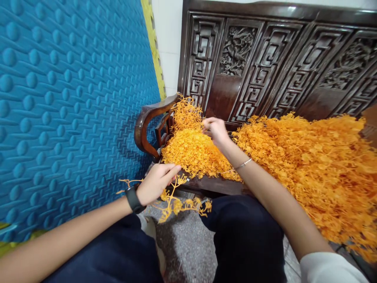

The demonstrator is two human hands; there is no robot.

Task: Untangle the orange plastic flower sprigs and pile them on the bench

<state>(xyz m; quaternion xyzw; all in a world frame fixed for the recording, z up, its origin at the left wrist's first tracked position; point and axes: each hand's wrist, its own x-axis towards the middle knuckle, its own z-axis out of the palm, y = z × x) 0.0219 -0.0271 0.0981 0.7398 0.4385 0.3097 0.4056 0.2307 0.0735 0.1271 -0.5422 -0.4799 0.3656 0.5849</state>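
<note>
My left hand (159, 179), with a dark band on its wrist, is closed on a branched orange plastic sprig (173, 204). The sprig's thin stems and small flower-like tips hang below the fingers, over the gap between my knees. Farther off, my right hand (216, 129) is pinched just above the right side of a heap of small orange plastic pieces (191, 151). Whatever lies between those fingertips is too small to make out. Behind this heap, against the armrest, is a looser tangle of orange stems (187, 112).
A much larger mound of orange sprigs (306, 157) covers the right of the dark wooden bench (212, 184). Its carved backrest (218, 92) stands behind, and a curved armrest (143, 129) bounds the left. Blue bumpy matting (73, 98) fills the left side.
</note>
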